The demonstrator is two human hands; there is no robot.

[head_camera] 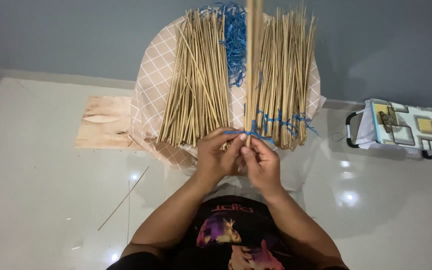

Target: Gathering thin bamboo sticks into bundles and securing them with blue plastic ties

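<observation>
A thin upright bamboo stick (252, 60) ran out past the top edge, its lower end pinched between the fingertips of the left hand (216, 157) and right hand (262, 165), along with blue string (256, 134). Where the string's near end went was hidden behind the fingers. Beyond lay a loose stick pile (198, 85) and a tied bundle (286, 85) on checked cloth (153, 85); glossy white floor (36, 190) lay open to the left.

Wood board (105, 123) on floor; patterned box (410, 127) at right.
</observation>
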